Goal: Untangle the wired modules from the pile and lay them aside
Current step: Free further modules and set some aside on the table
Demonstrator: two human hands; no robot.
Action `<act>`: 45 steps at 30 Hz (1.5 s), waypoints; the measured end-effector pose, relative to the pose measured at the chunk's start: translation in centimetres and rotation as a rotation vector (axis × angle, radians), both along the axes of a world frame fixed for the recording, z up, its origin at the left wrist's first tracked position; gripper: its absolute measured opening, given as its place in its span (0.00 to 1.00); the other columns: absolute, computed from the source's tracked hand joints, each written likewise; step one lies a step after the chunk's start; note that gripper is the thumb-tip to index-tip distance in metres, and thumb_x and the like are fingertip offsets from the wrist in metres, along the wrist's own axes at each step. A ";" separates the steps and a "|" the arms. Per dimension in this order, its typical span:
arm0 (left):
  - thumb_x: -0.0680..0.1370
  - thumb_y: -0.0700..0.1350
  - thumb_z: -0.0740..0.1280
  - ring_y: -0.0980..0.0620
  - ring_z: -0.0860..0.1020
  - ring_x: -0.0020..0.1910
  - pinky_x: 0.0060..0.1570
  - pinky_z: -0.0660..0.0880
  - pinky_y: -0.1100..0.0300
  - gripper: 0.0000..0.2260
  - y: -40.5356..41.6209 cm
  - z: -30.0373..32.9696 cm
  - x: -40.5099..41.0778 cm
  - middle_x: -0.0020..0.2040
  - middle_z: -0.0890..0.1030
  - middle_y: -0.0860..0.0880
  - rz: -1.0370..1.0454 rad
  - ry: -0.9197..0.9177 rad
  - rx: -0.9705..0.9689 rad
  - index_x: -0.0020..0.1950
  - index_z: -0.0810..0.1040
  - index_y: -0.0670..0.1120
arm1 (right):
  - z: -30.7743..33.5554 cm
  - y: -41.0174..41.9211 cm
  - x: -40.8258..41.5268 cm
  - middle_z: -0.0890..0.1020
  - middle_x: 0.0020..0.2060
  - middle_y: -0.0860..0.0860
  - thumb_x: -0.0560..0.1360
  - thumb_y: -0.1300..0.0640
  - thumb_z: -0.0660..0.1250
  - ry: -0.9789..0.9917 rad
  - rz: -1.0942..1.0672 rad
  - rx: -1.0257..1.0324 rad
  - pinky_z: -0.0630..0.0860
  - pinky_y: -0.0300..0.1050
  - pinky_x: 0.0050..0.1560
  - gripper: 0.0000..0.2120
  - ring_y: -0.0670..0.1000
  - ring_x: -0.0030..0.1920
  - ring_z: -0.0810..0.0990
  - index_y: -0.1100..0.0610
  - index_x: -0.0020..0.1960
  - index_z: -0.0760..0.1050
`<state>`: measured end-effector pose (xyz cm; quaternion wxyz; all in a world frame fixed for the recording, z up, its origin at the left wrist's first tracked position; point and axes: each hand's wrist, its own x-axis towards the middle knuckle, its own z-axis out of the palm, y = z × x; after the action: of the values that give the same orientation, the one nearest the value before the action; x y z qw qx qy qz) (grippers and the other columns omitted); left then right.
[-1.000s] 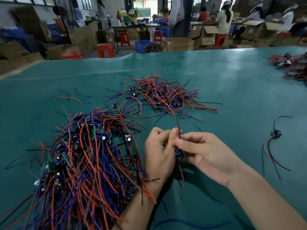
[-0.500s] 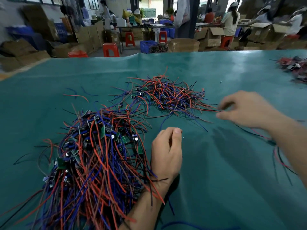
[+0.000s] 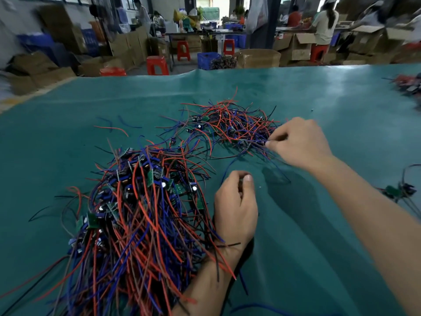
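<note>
Head view: right hand (image 3: 300,142) reaches to the far pile (image 3: 234,126), fingertips pinching wires at its near edge. Left hand (image 3: 235,206) rests by the big pile (image 3: 136,213), fingers loosely curled, holding nothing. Done module (image 3: 396,190) lies at right. Best to pull one wire slowly and pin the pile with the left.

The scene is seen through a single wide-angle view, worn at head height and aimed forward and down across the green table cover (image 3: 319,224). Both forearms are caught close at the lower edge, the wire pile (image 3: 141,224) just beneath the lens, while the workshop floor is taken in far along the upper edge.
</note>
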<state>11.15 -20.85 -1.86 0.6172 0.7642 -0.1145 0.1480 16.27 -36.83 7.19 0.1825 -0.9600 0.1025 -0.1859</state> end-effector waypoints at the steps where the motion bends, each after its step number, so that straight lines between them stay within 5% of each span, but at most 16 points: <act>1: 0.80 0.53 0.57 0.50 0.79 0.40 0.45 0.76 0.47 0.14 0.0 0.0 0.0 0.39 0.80 0.51 -0.003 0.005 -0.008 0.50 0.79 0.47 | 0.4 -0.2 -1.3 0.86 0.34 0.47 0.71 0.51 0.76 -0.011 0.030 0.094 0.77 0.41 0.45 0.01 0.52 0.43 0.84 0.46 0.41 0.87; 4: 0.80 0.60 0.54 0.46 0.78 0.36 0.41 0.77 0.44 0.19 0.0 0.1 -0.3 0.36 0.80 0.50 -0.022 0.054 -0.093 0.48 0.78 0.49 | 0.1 0.8 -5.8 0.83 0.27 0.44 0.70 0.53 0.78 0.025 0.212 0.369 0.71 0.33 0.35 0.05 0.40 0.29 0.77 0.47 0.35 0.86; 9: 0.78 0.56 0.60 0.48 0.77 0.33 0.40 0.76 0.45 0.17 -0.1 0.0 0.0 0.32 0.79 0.49 -0.010 0.062 -0.025 0.41 0.77 0.44 | -3.7 2.9 -9.4 0.85 0.33 0.56 0.70 0.65 0.77 0.201 0.471 0.747 0.73 0.42 0.39 0.09 0.46 0.34 0.77 0.51 0.41 0.88; 11: 0.79 0.52 0.60 0.46 0.77 0.35 0.41 0.74 0.44 0.15 -0.1 -0.1 0.1 0.33 0.79 0.46 -0.013 0.041 0.016 0.42 0.77 0.42 | -4.7 2.9 -9.3 0.83 0.31 0.59 0.72 0.66 0.76 0.254 0.498 0.745 0.70 0.41 0.36 0.08 0.45 0.33 0.74 0.54 0.42 0.88; 14: 0.81 0.46 0.62 0.49 0.74 0.32 0.38 0.74 0.47 0.12 0.1 -0.1 -0.1 0.33 0.78 0.46 -0.056 0.005 0.026 0.43 0.79 0.42 | -5.1 2.0 -8.7 0.84 0.29 0.48 0.73 0.62 0.76 0.106 0.378 0.739 0.68 0.31 0.30 0.07 0.40 0.27 0.73 0.51 0.40 0.87; 17: 0.79 0.46 0.64 0.53 0.71 0.30 0.35 0.71 0.50 0.11 0.1 -0.1 -0.3 0.31 0.77 0.45 -0.122 -0.022 0.053 0.41 0.80 0.42 | -5.5 1.8 -8.0 0.85 0.32 0.44 0.73 0.50 0.76 -0.149 0.168 0.639 0.71 0.31 0.35 0.04 0.40 0.31 0.79 0.46 0.39 0.86; 20: 0.77 0.47 0.66 0.57 0.67 0.31 0.33 0.69 0.50 0.12 -0.1 0.0 -0.6 0.30 0.73 0.44 -0.206 -0.053 0.097 0.39 0.81 0.41 | -6.1 2.9 -7.6 0.86 0.37 0.44 0.74 0.49 0.76 -0.129 0.178 0.711 0.78 0.40 0.45 0.04 0.44 0.39 0.84 0.49 0.44 0.86; 24: 0.78 0.55 0.62 0.43 0.74 0.34 0.36 0.73 0.45 0.20 -0.2 0.1 -0.8 0.33 0.77 0.41 -0.229 -0.039 0.062 0.39 0.79 0.39 | -5.4 2.7 -7.5 0.84 0.34 0.50 0.76 0.61 0.73 -0.106 0.177 1.181 0.71 0.37 0.32 0.07 0.45 0.30 0.76 0.54 0.40 0.87; 28: 0.78 0.60 0.61 0.47 0.80 0.37 0.41 0.78 0.49 0.19 -0.1 0.6 -0.9 0.39 0.84 0.48 -0.208 0.032 -0.057 0.48 0.82 0.46 | -4.4 2.4 -7.9 0.84 0.38 0.55 0.72 0.61 0.72 -0.072 0.243 1.578 0.73 0.37 0.27 0.04 0.48 0.31 0.79 0.58 0.44 0.86; 32: 0.78 0.52 0.66 0.57 0.81 0.36 0.41 0.79 0.56 0.13 -0.2 0.5 -0.9 0.38 0.85 0.52 -0.241 0.076 -0.094 0.49 0.85 0.44 | -4.6 3.0 -7.9 0.85 0.39 0.54 0.66 0.59 0.74 0.014 0.245 1.561 0.81 0.39 0.34 0.02 0.48 0.33 0.82 0.55 0.39 0.85; 37: 0.78 0.40 0.70 0.56 0.79 0.32 0.34 0.76 0.60 0.05 0.0 0.1 -0.5 0.34 0.84 0.52 -0.228 0.100 -0.086 0.44 0.85 0.45 | -5.1 2.7 -7.9 0.82 0.38 0.55 0.75 0.67 0.72 -0.033 0.240 1.409 0.79 0.42 0.30 0.06 0.51 0.33 0.82 0.58 0.41 0.82; 42: 0.78 0.37 0.70 0.58 0.77 0.30 0.34 0.74 0.62 0.08 -0.1 -0.3 -0.2 0.30 0.80 0.53 -0.230 0.120 -0.069 0.42 0.82 0.46 | -5.6 1.7 -7.4 0.85 0.34 0.51 0.73 0.65 0.76 -0.221 0.195 1.052 0.75 0.37 0.31 0.08 0.45 0.33 0.78 0.55 0.37 0.85; 45: 0.78 0.39 0.71 0.61 0.76 0.29 0.33 0.72 0.64 0.06 -0.2 -0.6 -0.1 0.29 0.80 0.54 -0.244 0.108 -0.016 0.42 0.83 0.46 | -5.5 0.3 -7.2 0.85 0.32 0.47 0.72 0.65 0.77 -0.393 0.097 1.046 0.74 0.36 0.29 0.11 0.43 0.30 0.76 0.52 0.35 0.85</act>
<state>11.08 -21.06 -2.46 0.6421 0.7464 -0.1719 0.0313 9.11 -36.53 1.68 0.6584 -0.6926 0.1006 -0.2770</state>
